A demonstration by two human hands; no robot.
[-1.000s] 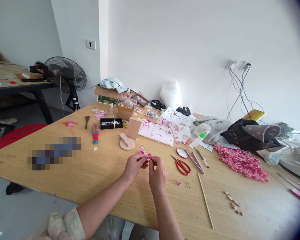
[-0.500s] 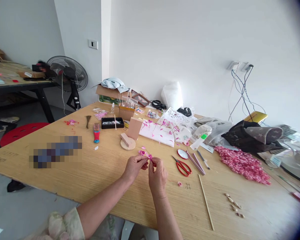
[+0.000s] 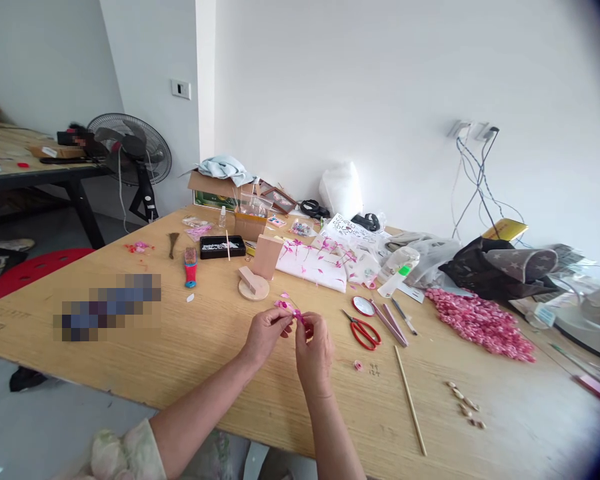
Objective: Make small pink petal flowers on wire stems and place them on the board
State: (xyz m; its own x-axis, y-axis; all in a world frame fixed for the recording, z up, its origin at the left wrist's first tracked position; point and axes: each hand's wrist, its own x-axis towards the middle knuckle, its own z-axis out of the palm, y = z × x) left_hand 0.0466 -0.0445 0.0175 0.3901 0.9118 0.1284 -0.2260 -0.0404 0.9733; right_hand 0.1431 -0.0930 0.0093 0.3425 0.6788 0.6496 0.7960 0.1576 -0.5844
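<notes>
My left hand (image 3: 266, 335) pinches a small pink artificial flower (image 3: 284, 305) between thumb and fingertips. Right beside it, my right hand (image 3: 315, 343) has its thumb and forefinger closed on the same flower's lower part, so both sets of fingertips nearly touch. Pink petals stick out above the fingers; the stem and exact grip are partly hidden. To the right of my right hand lie red-handled scissors (image 3: 364, 333) and a small spool of pink thread (image 3: 357, 365). A fine thread seems to run from the spool toward my right hand.
Beyond my hands stands a wooden block on a round base (image 3: 253, 288). Pink flower stems lie on a white cloth (image 3: 310, 270). A black tray (image 3: 223, 247) and a red brush (image 3: 191, 268) are leftward. A wooden stick (image 3: 409, 400), tweezers (image 3: 389, 323) and a pink heap (image 3: 480, 323) lie rightward.
The whole view has shifted slightly. Both hands stay together on the pink flower, with only a slight change in finger position.
</notes>
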